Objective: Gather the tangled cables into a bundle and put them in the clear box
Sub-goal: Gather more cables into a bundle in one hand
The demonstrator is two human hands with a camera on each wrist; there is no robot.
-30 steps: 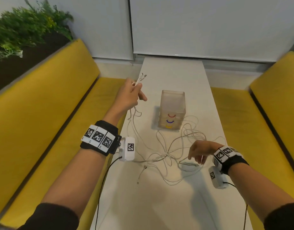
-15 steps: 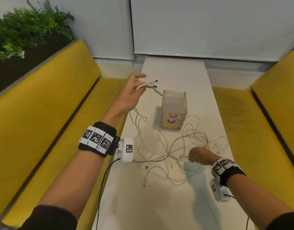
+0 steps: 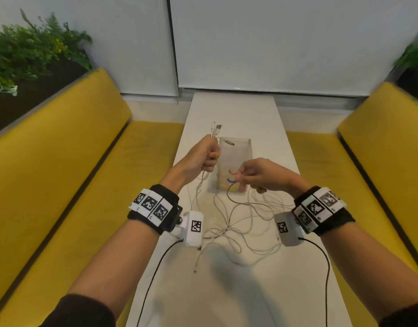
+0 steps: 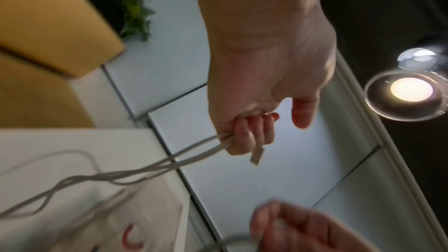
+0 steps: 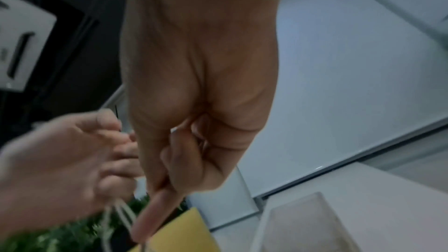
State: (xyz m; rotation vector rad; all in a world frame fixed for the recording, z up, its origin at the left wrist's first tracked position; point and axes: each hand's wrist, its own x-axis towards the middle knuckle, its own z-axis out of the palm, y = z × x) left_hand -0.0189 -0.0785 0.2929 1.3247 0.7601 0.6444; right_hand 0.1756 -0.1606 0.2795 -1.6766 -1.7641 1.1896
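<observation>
White tangled cables [image 3: 236, 220] lie spread over the white table [image 3: 238, 291] in front of the clear box [image 3: 236, 161]. My left hand [image 3: 208, 156] is raised beside the box's left wall and grips several cable ends [image 4: 213, 147], whose plugs [image 3: 216, 129] stick up above the fist. My right hand [image 3: 257, 175] hovers in front of the box and pinches another cable [image 3: 229, 197] that hangs down to the tangle. The right wrist view shows that hand [image 5: 194, 141] with curled fingers and a white plug tip.
Yellow benches [image 3: 61, 173] flank the narrow table on both sides. Plants [image 3: 33, 50] stand behind the left bench. Red, blue and yellow curved marks [image 3: 231, 179] show on the box's front wall. A loose cable end [image 3: 195, 271] lies near the table's left edge.
My right hand has lifted from the tangle up to the front of the box with a cable. My left hand has closed round its cable ends and moved nearer the box.
</observation>
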